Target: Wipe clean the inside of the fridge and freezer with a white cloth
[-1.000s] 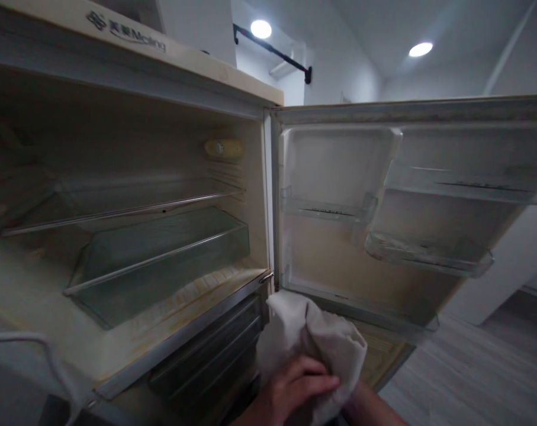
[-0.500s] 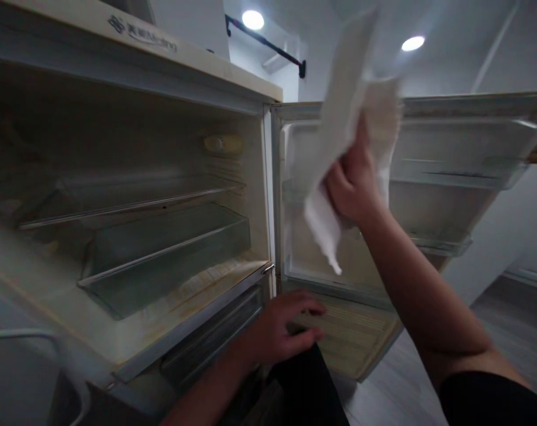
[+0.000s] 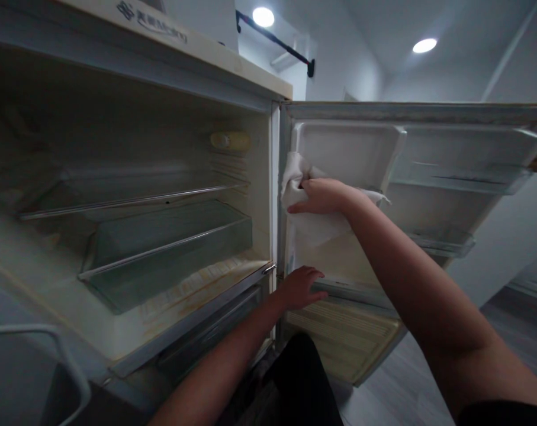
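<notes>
My right hand (image 3: 320, 196) grips a white cloth (image 3: 315, 228) against the inner side of the open fridge door (image 3: 352, 148), close to the hinge side. The cloth is bunched round the fingers, and a loose end trails to the right over a door shelf. Lower down, near the bottom of that door, my left hand (image 3: 300, 288) holds nothing, its fingers apart. Whether its fingertips touch the door I cannot tell. Left of both hands is the open fridge compartment (image 3: 261, 236), with yellowish stains along its floor.
Inside the fridge are a glass shelf (image 3: 135, 198), a clear drawer (image 3: 170, 254) and a yellowish lamp cover (image 3: 230, 141). Below, a second door (image 3: 343, 337) stands open beside a lower compartment. Clear door shelves (image 3: 459, 180) jut out at right. A pale curved rail (image 3: 66, 355) is at lower left.
My right hand has brought the cloth down and left from mid-air onto the door's inner side. My left hand has risen slightly and moved forward.
</notes>
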`<state>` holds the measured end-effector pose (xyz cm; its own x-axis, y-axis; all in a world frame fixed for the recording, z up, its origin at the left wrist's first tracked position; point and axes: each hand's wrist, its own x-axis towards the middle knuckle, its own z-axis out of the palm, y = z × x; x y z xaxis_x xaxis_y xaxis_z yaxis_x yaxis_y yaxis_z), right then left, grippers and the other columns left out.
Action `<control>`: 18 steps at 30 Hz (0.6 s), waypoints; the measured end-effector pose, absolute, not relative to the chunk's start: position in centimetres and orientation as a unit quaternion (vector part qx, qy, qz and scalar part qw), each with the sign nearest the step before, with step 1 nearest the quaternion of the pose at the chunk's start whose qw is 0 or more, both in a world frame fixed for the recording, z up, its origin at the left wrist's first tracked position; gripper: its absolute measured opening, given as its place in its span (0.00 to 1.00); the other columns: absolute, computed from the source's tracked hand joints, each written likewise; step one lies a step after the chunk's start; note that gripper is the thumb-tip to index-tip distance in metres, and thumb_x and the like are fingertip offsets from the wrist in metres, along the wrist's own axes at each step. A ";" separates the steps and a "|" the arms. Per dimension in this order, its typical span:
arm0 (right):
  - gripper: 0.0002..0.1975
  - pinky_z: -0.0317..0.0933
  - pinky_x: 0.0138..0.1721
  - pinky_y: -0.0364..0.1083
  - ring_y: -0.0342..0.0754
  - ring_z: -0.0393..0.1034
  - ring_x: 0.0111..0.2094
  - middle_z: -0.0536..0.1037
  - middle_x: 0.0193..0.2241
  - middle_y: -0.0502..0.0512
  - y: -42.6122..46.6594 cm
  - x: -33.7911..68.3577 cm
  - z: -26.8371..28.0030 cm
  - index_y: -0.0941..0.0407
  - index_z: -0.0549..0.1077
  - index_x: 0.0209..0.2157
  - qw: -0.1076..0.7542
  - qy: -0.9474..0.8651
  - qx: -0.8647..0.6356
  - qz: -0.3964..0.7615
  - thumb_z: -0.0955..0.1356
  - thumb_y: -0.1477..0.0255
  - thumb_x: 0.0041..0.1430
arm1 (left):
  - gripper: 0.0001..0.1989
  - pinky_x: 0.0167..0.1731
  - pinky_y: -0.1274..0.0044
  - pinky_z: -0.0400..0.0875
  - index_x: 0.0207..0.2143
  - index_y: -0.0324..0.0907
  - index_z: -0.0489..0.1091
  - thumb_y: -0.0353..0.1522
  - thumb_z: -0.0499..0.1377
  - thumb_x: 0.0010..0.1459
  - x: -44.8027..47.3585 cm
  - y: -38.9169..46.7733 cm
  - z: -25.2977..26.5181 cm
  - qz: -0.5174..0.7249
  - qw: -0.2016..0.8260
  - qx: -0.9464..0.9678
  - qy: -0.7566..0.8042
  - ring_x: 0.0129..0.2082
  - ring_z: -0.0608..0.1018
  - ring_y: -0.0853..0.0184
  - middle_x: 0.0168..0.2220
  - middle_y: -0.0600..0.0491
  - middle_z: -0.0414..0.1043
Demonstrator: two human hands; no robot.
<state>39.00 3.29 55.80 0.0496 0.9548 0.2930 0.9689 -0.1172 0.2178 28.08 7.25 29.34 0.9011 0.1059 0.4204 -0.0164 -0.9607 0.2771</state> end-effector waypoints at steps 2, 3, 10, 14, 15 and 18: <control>0.34 0.66 0.49 0.53 0.61 0.75 0.49 0.78 0.49 0.72 3.2 39.1 56.0 0.65 0.76 0.53 -0.007 -0.669 -0.724 -0.167 0.69 0.49 0.62 | 0.24 0.56 0.66 0.68 0.51 0.40 0.72 0.49 0.61 0.62 28.7 6.9 29.0 0.202 0.077 0.976 0.029 0.52 0.76 0.57 0.49 0.46 0.76; 0.32 0.65 0.49 0.52 0.61 0.75 0.49 0.78 0.49 0.72 3.1 39.1 56.1 0.65 0.77 0.52 -0.015 -0.668 -0.727 -0.161 0.69 0.50 0.63 | 0.24 0.55 0.66 0.68 0.49 0.40 0.72 0.49 0.61 0.62 29.0 6.8 28.8 0.192 0.049 0.980 0.033 0.50 0.77 0.56 0.47 0.45 0.77; 0.25 0.64 0.48 0.49 0.56 0.74 0.47 0.78 0.48 0.69 2.0 39.2 56.5 0.64 0.78 0.50 -0.013 -0.678 -0.721 -0.142 0.69 0.56 0.65 | 0.22 0.54 0.66 0.68 0.53 0.42 0.69 0.44 0.63 0.62 29.5 6.5 27.5 0.196 0.014 0.979 0.062 0.54 0.76 0.57 0.54 0.46 0.74; 0.22 0.64 0.47 0.48 0.55 0.75 0.46 0.80 0.47 0.66 0.8 39.9 56.7 0.60 0.78 0.51 0.002 -0.687 -0.715 -0.130 0.70 0.58 0.65 | 0.19 0.54 0.67 0.68 0.51 0.41 0.69 0.41 0.63 0.61 29.2 6.6 27.2 0.205 0.007 0.976 0.073 0.53 0.76 0.58 0.52 0.47 0.75; 0.21 0.64 0.47 0.48 0.55 0.76 0.46 0.80 0.48 0.64 0.3 40.3 56.7 0.58 0.77 0.51 0.006 -0.689 -0.714 -0.126 0.70 0.57 0.65 | 0.18 0.53 0.68 0.69 0.49 0.41 0.69 0.41 0.63 0.61 29.1 6.6 27.2 0.206 0.005 0.976 0.074 0.51 0.77 0.58 0.50 0.48 0.75; 0.26 0.65 0.44 0.49 0.56 0.76 0.45 0.80 0.47 0.61 -1.3 41.7 56.5 0.53 0.76 0.54 0.007 -0.664 -0.738 -0.120 0.69 0.51 0.63 | 0.16 0.51 0.68 0.70 0.46 0.42 0.69 0.42 0.64 0.61 28.7 6.7 27.2 0.210 0.001 0.975 0.072 0.48 0.78 0.59 0.47 0.49 0.76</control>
